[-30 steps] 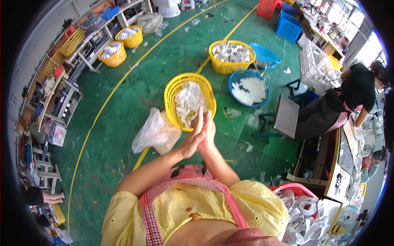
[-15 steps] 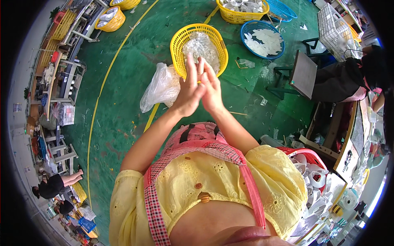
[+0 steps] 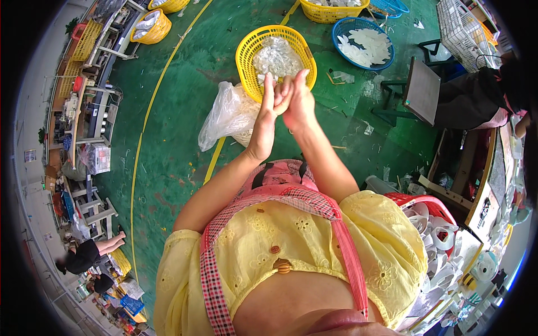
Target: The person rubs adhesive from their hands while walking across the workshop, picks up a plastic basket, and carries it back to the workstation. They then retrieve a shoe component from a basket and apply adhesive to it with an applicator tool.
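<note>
My left hand [image 3: 265, 123] and my right hand [image 3: 301, 107] meet in front of my chest, above the floor. Stretched fingers and an upright thumb show on the left one. The right hand's fingers curl in against the left hand's fingers, its thumb sticking up. No object shows between them. Just beyond lies a yellow plastic basket [image 3: 244, 51] holding a heap of clear plastic pieces [image 3: 274, 55]; the fingertips overlap its near rim in view. Beside that basket, partly behind my left hand, sits a clear plastic bag [image 3: 216, 120] with pale contents.
A round blue basket [image 3: 337, 49] of flat white pieces stands at right, near a dark stool [image 3: 421, 92]. A person in dark clothes [image 3: 468, 101] is beyond it. A red basket [image 3: 445, 210] of white parts sits near my right elbow. Benches [image 3: 92, 120] line the left.
My hands have gone from nearly flat, palms facing, to right fingers curled against the left, with the right thumb raised. The view has shifted slightly.
</note>
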